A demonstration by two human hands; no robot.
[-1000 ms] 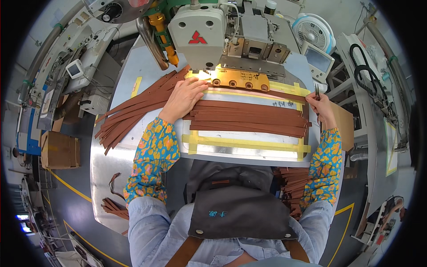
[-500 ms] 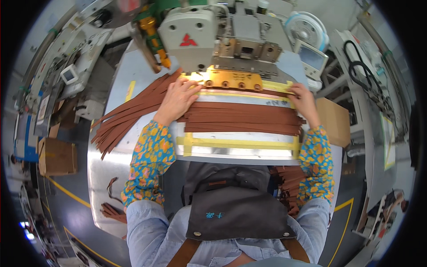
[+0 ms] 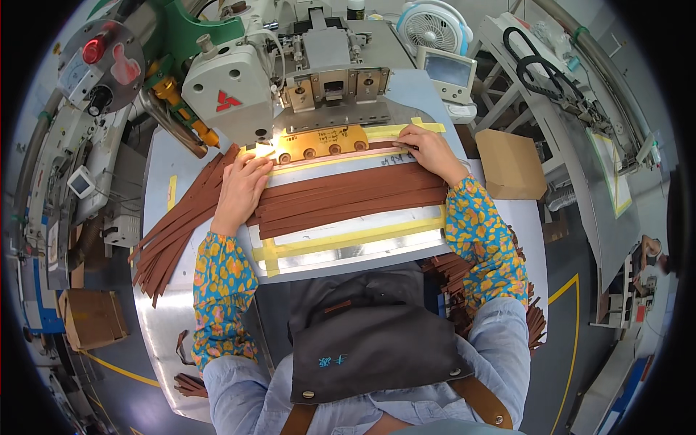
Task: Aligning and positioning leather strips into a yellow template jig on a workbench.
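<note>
A sewing machine [image 3: 226, 90] with a brass-coloured clamp plate [image 3: 324, 146] stands over the pale work table. A thin brown strip [image 3: 378, 146] runs along the plate's near edge. My left hand [image 3: 243, 190] lies at the plate's left end, fingers stretched out over the strip there, under a bright lamp. At the other end, my right hand [image 3: 435, 154] pinches the strip between thumb and fingers. Nearer to me lies a flat row of brown strips [image 3: 348, 194]. More brown strips [image 3: 181, 225] fan out to the left of my left wrist.
Yellow tape [image 3: 355, 233] marks the metal table plate. A control screen [image 3: 446, 70] and a white fan [image 3: 433, 32] stand at the back right, above a cardboard box [image 3: 511, 165]. Further brown strips [image 3: 449, 279] hang below the table edge. Another cardboard box [image 3: 93, 319] sits at left.
The whole view has turned, so the machine and table appear further left and tilted. Both hands stay at about the same places along the clamp plate.
</note>
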